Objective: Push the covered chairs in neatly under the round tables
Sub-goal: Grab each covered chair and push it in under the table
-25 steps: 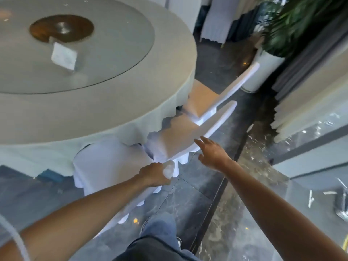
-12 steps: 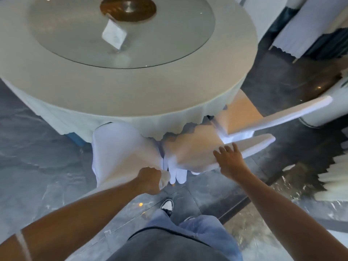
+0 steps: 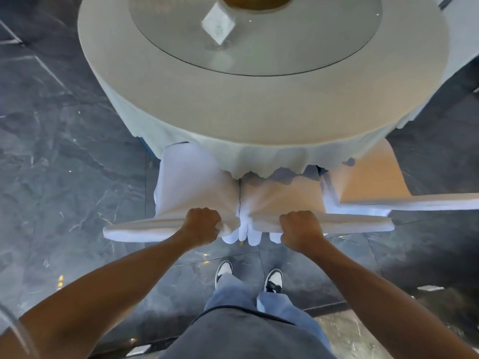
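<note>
below your head camera, at the near edge of the round table (image 3: 259, 107): item one, left covered chair (image 3: 191, 187), white fabric cover, seat partly tucked beneath the hanging tablecloth (image 3: 259, 159), top of its backrest running out to the left; your left hand (image 3: 202, 225) is clenched around the right end of that backrest top, fingers curled into the cloth. item two, middle covered chair (image 3: 282, 195), just beside the first, the two covers touching along a seam between your hands; your right hand (image 3: 300, 228) is clenched around the left part of its backrest top. item three, right covered chair (image 3: 368, 177), close against the middle one, seat also partly beneath the cloth edge. item four, glass turntable (image 3: 285, 47) lying on the tabletop, with a brown hub (image 3: 256, 0) at its centre, cut off by the frame. item five, small white folded card (image 3: 218, 25) standing on the glass; its faint mark is too blurred to read. no containers in view. item six, dark marble floor (image 3: 64, 151), with your black-and-white sneakers (image 3: 273, 281) on it behind the chairs.
</note>
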`<action>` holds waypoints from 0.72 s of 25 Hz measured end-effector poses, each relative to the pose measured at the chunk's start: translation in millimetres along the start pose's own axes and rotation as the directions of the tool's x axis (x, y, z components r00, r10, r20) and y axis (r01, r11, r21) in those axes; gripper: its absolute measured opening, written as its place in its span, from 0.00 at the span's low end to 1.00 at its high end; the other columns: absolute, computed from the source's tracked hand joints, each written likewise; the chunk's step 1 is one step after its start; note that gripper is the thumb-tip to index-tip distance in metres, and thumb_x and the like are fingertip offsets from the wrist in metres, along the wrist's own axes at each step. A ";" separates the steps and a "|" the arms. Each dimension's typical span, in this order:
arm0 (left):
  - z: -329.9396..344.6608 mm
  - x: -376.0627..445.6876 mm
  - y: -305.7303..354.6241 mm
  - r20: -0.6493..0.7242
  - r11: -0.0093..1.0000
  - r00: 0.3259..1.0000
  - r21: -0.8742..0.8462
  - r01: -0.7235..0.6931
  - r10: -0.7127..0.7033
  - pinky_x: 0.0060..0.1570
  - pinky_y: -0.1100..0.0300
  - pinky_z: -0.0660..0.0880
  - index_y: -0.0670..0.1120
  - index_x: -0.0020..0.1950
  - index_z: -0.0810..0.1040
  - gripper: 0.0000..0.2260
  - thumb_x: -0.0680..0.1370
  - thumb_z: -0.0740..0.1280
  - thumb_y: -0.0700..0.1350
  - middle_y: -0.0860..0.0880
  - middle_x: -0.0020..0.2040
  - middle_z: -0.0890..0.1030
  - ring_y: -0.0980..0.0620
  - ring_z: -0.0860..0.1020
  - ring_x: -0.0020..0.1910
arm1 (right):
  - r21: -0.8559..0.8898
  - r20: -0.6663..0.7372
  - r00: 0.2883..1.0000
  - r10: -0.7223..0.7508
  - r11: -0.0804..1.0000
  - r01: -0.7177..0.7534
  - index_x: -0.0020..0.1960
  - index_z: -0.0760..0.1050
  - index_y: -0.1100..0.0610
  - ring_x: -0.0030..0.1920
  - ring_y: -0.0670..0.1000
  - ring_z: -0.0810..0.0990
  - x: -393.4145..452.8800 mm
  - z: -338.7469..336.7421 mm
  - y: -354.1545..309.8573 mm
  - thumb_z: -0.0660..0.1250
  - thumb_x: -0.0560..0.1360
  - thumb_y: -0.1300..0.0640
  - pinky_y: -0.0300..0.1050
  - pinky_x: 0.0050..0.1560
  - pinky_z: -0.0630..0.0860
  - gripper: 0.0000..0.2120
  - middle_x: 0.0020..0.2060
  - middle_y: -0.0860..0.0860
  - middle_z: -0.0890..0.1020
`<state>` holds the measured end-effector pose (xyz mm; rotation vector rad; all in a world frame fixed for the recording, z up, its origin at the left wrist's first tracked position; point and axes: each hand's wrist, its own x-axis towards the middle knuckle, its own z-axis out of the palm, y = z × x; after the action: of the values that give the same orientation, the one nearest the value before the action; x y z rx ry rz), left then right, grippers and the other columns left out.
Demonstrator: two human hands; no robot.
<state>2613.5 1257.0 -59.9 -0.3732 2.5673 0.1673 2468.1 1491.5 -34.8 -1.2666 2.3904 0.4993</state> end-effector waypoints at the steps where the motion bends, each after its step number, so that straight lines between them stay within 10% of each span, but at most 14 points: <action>1: 0.2 0.0 8.3 -0.008 1.000 1.000 -0.007 0.009 -0.009 0.50 0.58 0.75 0.52 0.55 0.81 0.14 0.71 0.62 0.47 0.51 0.54 0.83 0.47 0.81 0.54 | -0.013 -0.004 1.000 -0.011 1.000 0.011 0.49 0.79 0.56 0.44 0.57 0.83 0.6 0.2 3.9 0.64 0.70 0.55 0.45 0.45 0.73 0.10 0.43 0.53 0.84; 18: -4.7 10.9 58.5 -0.057 0.998 0.998 -0.057 0.010 -0.013 0.40 0.59 0.69 0.48 0.49 0.81 0.10 0.70 0.66 0.43 0.47 0.45 0.84 0.45 0.82 0.46 | -0.081 -0.022 1.000 -0.017 0.997 0.015 0.50 0.78 0.56 0.45 0.57 0.83 -4.5 10.6 44.7 0.64 0.67 0.55 0.45 0.44 0.73 0.13 0.43 0.53 0.84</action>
<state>2584.9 1309.3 -59.0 -0.4197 2.6204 0.2287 2434.7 1523.3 -36.0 -1.3322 2.3989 0.5851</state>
